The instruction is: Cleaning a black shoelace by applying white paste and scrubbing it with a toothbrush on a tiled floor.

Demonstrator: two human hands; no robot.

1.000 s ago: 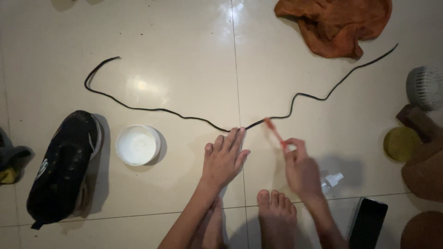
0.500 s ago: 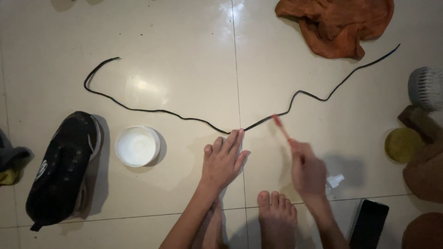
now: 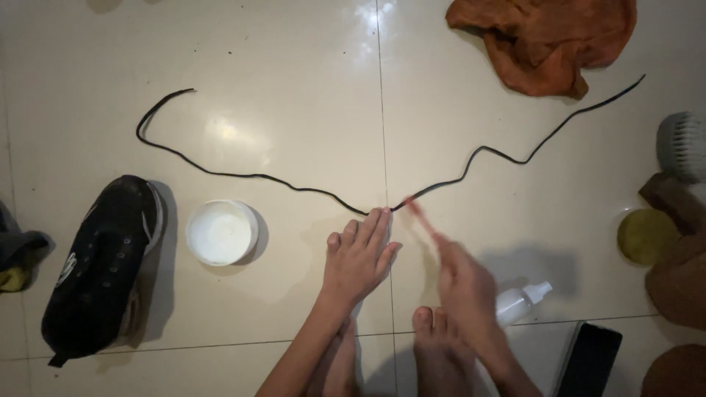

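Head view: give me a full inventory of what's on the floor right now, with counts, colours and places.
shoelace: 1, black, stretched in a wavy line across the tiles, left to upper right
shoe: 1, black, lower left, laces out
round tub: 1, white, right of the shoe
cloth: 1, orange-brown, crumpled, top right
small brush: 1, pink-orange, blurred, in the right hand, at the lace's middle
small bottle: 1, white, beside the right hand
phone: 1, black, bottom right
scrub brush: 1, pale, right edge
round lid: 1, yellow-green, right edge
brown items: cannot tell count, right edge
left hand: flat, fingertips on the lace
right hand: blurred, holding the small brush
feet: bare, bottom centre
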